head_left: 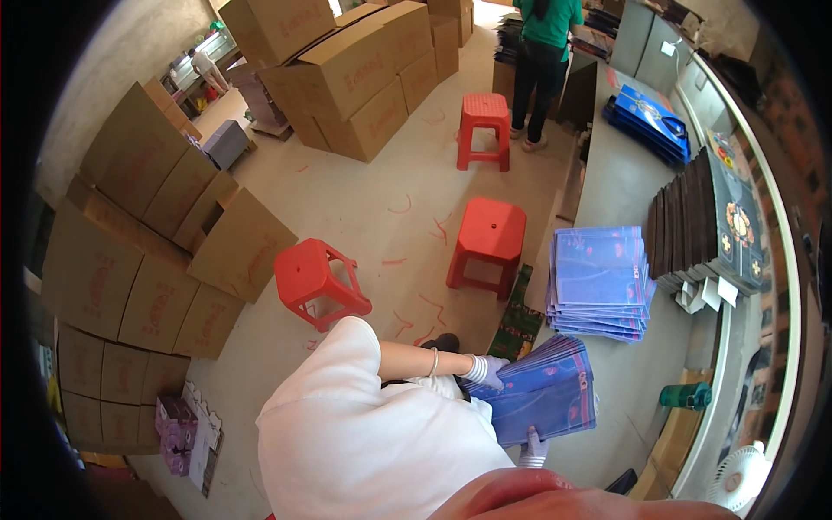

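A fanned stack of flat blue-purple printed sheets (pixel 546 386) lies at the near part of the grey worktable, tilted toward my body. My left hand (pixel 488 373), in a pale glove with a striped cuff, is closed on the stack's left edge. At the near edge, my right hand (pixel 535 448), gloved alike, grips the stack with its fingers partly hidden. Just beyond sits a second, thicker pile of the same sheets (pixel 598 279), its layers slightly uneven. Whether the sheets are folded bags, I cannot tell.
Black printed pieces (pixel 706 221) stand in a row at the table's right. Farther off lie blue bags (pixel 648 123). A green bottle (pixel 685 396) and white fan (pixel 739 477) are at right. Red stools (pixel 490 230) and cardboard boxes (pixel 347 87) occupy the floor; a person in green (pixel 548 52) stands beyond.
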Demonstrator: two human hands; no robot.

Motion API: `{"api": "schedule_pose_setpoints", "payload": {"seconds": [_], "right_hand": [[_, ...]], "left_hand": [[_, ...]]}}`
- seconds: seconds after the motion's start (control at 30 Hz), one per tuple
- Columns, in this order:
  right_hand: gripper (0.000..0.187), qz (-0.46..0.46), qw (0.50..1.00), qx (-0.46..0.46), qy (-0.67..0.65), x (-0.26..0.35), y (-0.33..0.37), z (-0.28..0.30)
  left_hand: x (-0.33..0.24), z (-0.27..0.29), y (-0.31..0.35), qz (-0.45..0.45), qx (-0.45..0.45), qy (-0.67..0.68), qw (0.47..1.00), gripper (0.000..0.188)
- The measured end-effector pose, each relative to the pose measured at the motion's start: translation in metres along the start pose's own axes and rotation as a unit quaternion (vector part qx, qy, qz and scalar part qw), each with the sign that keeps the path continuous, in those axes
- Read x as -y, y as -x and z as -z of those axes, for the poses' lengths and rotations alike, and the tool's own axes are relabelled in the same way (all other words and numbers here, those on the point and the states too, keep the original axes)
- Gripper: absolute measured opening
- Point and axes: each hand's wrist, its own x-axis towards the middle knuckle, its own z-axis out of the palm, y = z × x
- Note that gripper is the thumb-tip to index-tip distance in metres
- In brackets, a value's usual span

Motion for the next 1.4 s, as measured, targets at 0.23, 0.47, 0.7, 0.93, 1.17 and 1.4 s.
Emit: {"api": "schedule_pose_setpoints", "payload": {"seconds": [0.23, 0.47, 0.7, 0.93, 1.17, 1.4], "right_hand": [[0.03, 0.132, 0.985, -0.062, 0.096, 0.05, 0.022, 0.003], [0.032, 0.195, 0.945, -0.215, 0.15, 0.143, 0.082, 0.063], [0.036, 0.027, 0.665, -0.374, 0.646, 0.217, 0.109, -0.008], [0.033, -0.081, 0.731, -0.152, 0.66, 0.123, -0.009, -0.093], [0.072, 0.03, 0.854, -0.116, 0.506, 0.07, -0.027, -0.08], [0.057, 0.124, 0.842, -0.38, 0.362, 0.023, -0.029, 0.084]], "left_hand": [[-0.038, 0.012, -0.004, -0.01, 0.087, 0.194, 0.977, 0.053], [-0.062, -0.042, -0.041, -0.133, 0.078, 0.046, 0.987, 0.055], [-0.085, -0.089, -0.057, -0.24, 0.303, 0.262, 0.884, 0.04], [-0.035, -0.096, -0.093, -0.17, 0.192, 0.245, 0.935, 0.054], [-0.028, -0.034, -0.078, 0.031, -0.031, 0.196, 0.98, 0.087], [0.043, -0.052, -0.123, 0.026, 0.001, 0.304, 0.952, 0.094]]}}
